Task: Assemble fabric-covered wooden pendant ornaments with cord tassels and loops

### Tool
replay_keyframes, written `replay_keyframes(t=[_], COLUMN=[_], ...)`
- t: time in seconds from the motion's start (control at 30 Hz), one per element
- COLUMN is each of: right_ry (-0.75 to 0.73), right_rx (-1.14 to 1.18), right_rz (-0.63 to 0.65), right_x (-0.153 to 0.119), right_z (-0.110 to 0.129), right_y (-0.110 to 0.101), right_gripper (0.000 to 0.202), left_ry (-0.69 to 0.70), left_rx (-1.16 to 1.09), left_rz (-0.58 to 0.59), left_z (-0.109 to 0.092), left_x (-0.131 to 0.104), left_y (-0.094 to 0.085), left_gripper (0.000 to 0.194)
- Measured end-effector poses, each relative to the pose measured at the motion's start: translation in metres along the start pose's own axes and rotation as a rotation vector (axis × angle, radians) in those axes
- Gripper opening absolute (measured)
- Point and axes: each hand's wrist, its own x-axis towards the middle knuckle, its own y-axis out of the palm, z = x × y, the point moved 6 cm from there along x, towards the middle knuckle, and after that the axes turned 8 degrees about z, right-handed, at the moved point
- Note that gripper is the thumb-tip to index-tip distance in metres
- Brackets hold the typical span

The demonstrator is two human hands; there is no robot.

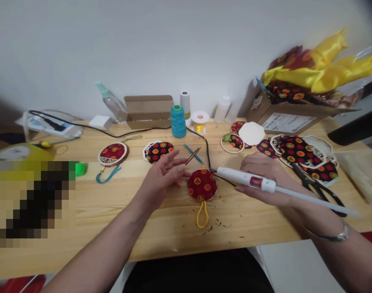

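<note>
Pinching tweezers (193,155) lightly in the left hand (163,175), with fingers loosely spread, presumably for clearance from the nozzle (213,170). Over to 1 red patterned disc (202,185), flat on the surface (161,234) between 2 hands, likely for easy access. Gripping a white glue gun (234,176) in the right hand (267,169), aimed left at the disc's far-right edge.
</note>
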Motion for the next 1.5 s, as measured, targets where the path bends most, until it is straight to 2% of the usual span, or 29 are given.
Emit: replay_keyframes(t=[0.17,0.37,0.67,0.83,1.5], right_ry=[-0.055,-0.062,-0.062,-0.096,-0.098], right_rx=[-0.019,-0.053,-0.096,-0.107,-0.098], right_rz=[0.106,0.122,0.104,0.152,0.218], right_x=[0.024,0.039,0.041,0.045,0.053], right_z=[0.004,0.01,0.008,0.013,0.016], right_y=[0.015,0.022,0.02,0.024,0.036], right_gripper=[0.034,0.035,0.039,0.04,0.039], left_ry=[-0.067,-0.095,-0.096,-0.102,-0.11], left_rx=[0.054,0.081,0.136,0.181,0.159], left_rz=[-0.055,-0.019,-0.111,-0.192,-0.163], left_z=[0.005,0.006,0.003,-0.002,-0.002], left_x=[-0.001,-0.003,-0.003,-0.005,-0.007], left_y=[-0.003,0.002,-0.002,-0.005,-0.003], left_gripper=[0.072,0.074,0.074,0.07,0.073])
